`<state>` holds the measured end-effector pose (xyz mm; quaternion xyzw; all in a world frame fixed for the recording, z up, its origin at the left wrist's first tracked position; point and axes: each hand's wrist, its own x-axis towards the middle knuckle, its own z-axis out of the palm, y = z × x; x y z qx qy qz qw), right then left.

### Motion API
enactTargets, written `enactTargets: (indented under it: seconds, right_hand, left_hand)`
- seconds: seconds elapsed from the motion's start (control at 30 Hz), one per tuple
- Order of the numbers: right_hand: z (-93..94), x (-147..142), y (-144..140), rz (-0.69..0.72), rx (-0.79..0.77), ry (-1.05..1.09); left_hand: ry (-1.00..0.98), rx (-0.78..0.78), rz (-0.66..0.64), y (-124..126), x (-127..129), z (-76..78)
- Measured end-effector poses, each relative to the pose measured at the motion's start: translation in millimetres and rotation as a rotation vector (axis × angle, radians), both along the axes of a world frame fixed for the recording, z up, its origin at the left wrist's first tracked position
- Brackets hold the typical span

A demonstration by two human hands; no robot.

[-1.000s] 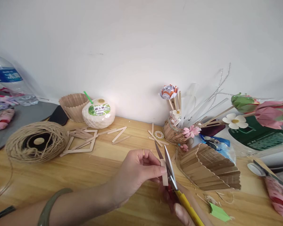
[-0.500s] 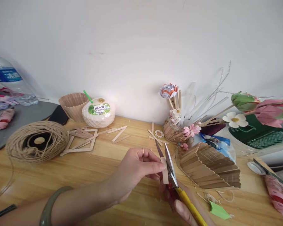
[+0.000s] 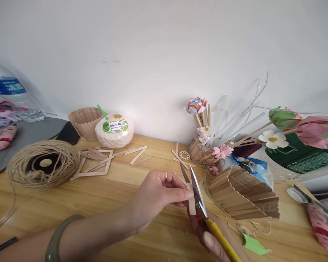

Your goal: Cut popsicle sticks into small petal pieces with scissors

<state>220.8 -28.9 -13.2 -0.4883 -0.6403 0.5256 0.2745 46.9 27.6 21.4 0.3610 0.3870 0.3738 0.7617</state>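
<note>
Between thumb and fingers, my left hand [image 3: 164,191] pinches a short piece of flat wooden craft stick [image 3: 191,204]. My right hand [image 3: 211,240] grips a pair of scissors [image 3: 198,193] with a yellow and red handle, its blades parted and pointing up and away from me. The stick piece lies against the blades near the pivot; whether it sits right between them I cannot tell. Part of my right hand's fingers is hidden behind the handle. Just right of the scissors is a basket made of craft sticks [image 3: 243,193], lying tilted on the wooden table [image 3: 120,222].
Loose craft sticks [image 3: 106,173] lie at the middle left beside a ball of twine [image 3: 43,165]. Behind them stand a round stick basket [image 3: 84,122] and a white coconut [image 3: 114,133]. Paper flowers [image 3: 196,105] fill a small pot. A pink glue gun [image 3: 321,225] lies far right.
Almost nothing differs. The scissors and my right hand have shifted very slightly, and the stick piece stays pinched in my left hand.
</note>
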Motion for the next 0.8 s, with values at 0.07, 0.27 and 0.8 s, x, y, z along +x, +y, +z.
enactTargets:
  seconds: [0.07,0.27,0.8]
  right_hand:
    - [2.0,0.2,1.1,0.021,-0.004,0.002]
    - [0.5,1.2,-1.5,-0.015,-0.002,-0.001]
    - [-2.7,6.2,-2.2,-0.029,0.064,-0.056]
  left_hand:
    - [-0.011,0.014,-0.007,0.5,-0.3,-0.1]
    - [-0.022,0.032,-0.020,1.4,-0.9,-0.9]
    - [0.153,0.094,-0.081,7.5,-9.7,8.2]
